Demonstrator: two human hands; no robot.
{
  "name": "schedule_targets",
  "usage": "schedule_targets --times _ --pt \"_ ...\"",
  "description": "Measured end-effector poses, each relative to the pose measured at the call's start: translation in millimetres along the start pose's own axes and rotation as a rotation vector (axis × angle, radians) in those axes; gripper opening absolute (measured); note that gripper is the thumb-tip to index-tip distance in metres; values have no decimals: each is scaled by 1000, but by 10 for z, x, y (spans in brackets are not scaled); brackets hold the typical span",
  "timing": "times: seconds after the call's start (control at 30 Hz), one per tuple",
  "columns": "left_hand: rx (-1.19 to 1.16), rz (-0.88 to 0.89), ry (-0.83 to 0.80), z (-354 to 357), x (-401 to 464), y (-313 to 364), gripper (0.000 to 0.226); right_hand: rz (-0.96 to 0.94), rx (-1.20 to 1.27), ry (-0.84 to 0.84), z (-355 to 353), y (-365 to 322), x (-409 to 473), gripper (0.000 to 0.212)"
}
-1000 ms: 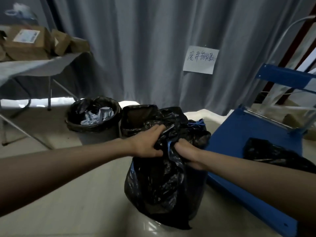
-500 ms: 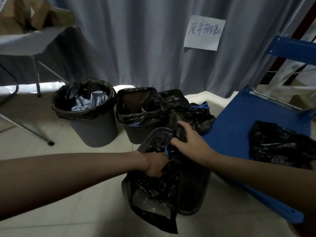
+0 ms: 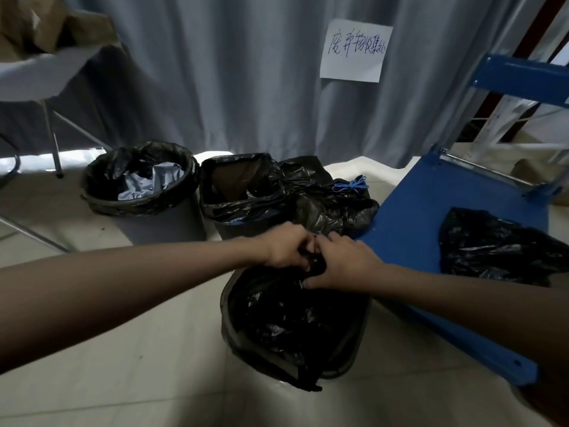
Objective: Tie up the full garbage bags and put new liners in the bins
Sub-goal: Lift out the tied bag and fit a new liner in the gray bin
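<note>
My left hand (image 3: 284,246) and right hand (image 3: 341,263) meet above the near bin (image 3: 351,343) on the floor, fingers curled, both pinching the gathered black bag (image 3: 286,318) that sits inside it. Beyond stand a round lined bin (image 3: 144,195) and a square lined bin (image 3: 237,192); a loose bag (image 3: 492,241) lies on the blue cart (image 3: 418,211).

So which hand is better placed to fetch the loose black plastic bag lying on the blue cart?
Right hand: the loose black plastic bag and blue cart lie on its side; the left hand would have to cross over.
</note>
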State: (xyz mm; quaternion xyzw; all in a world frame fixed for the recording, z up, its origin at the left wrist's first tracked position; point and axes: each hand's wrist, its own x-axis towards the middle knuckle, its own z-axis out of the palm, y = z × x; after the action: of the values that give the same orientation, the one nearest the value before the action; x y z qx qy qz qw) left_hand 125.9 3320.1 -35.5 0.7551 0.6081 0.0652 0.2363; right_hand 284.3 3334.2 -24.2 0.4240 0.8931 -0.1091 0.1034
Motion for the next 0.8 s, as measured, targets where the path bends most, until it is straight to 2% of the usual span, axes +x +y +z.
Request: schedule_targets --times 0.03,0.1,0.23,0.3,0.43,0.53,0.57,0.67,0.73,0.8 --pt "-41 5 61 -78 -24 -8 20 -3 0 32 -7 8 26 70" --pt "-111 32 163 -218 -94 -35 25 -21 -8 126 -28 56 84 73" --pt "-219 52 231 -411 -277 -113 36 -30 66 226 -140 196 187 42" --pt "-227 29 208 -464 -346 -168 35 -28 111 198 -172 265 214 33" --pt "-119 1 135 -512 -392 -323 35 -69 236 119 -155 376 201 57" --pt "-33 -22 118 -515 -397 -426 40 -122 208 80 -165 410 168 70" --pt "-25 -24 118 -519 -394 -456 41 -141 198 69 -171 416 165 66" --pt "-33 -40 80 -565 -380 -502 41 -193 209 64 -172 448 175 32" --pt "-49 -65 -1 -595 -391 -506 41 -196 230 77 -178 467 163 46" --pt "-86 -62 -59 -601 -410 -496 38 -177 312 117 -193 487 159 46"
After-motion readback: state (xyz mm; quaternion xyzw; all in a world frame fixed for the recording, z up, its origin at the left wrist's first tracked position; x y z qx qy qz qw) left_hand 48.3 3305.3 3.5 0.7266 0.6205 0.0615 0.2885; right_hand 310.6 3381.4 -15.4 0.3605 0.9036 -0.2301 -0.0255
